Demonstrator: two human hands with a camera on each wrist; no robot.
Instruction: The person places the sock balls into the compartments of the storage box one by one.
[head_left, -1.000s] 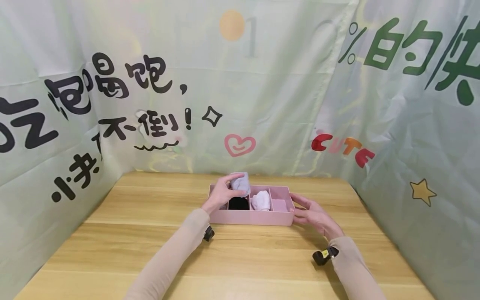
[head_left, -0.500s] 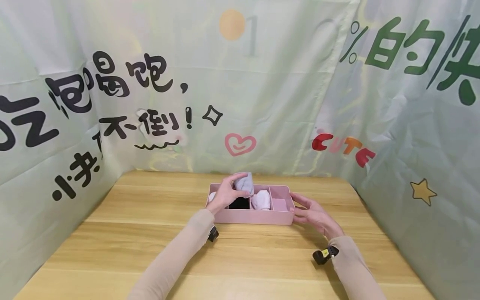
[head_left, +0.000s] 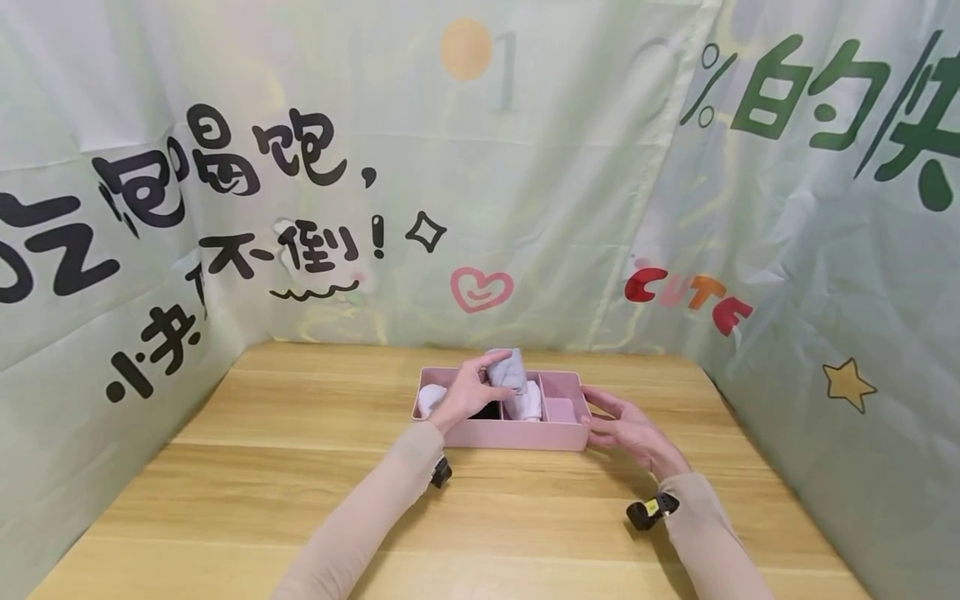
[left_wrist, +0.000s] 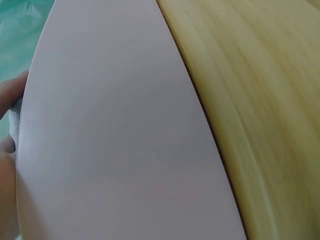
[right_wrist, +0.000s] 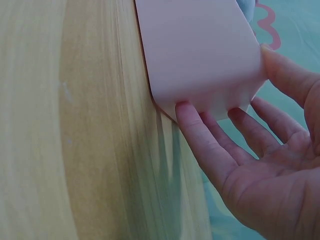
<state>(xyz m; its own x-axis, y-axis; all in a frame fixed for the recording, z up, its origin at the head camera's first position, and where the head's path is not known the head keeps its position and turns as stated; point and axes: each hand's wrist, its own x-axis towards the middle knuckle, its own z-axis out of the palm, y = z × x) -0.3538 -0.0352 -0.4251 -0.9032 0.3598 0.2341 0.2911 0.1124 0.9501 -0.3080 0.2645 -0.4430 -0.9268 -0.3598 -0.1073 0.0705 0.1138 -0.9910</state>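
Note:
A pink divided box (head_left: 517, 435) sits near the back of the table. My left hand (head_left: 467, 396) pinches a folded grey-blue sock (head_left: 507, 372) between thumb and fingers, holding it over the third compartment from the left. Below it, a white folded sock (head_left: 531, 403) fills that compartment. Another white bundle (head_left: 431, 398) lies in the leftmost section, and a black one (head_left: 491, 410) in the second is partly covered by my left hand. My right hand (head_left: 633, 433) touches the box's right end; in the right wrist view its fairly straight fingers (right_wrist: 205, 140) rest against the end wall, thumb at the rim.
The wooden table (head_left: 525, 517) runs back to a printed cloth curtain (head_left: 555, 208) that hangs behind and on both sides. Each wrist wears a small black camera, such as the right one (head_left: 643, 512). The box wall (left_wrist: 120, 120) fills much of the left wrist view.
My left hand has moved right with the grey-blue sock, from over the second compartment to over the third. The leftmost white bundle has come into view. My right hand stays at the box end.

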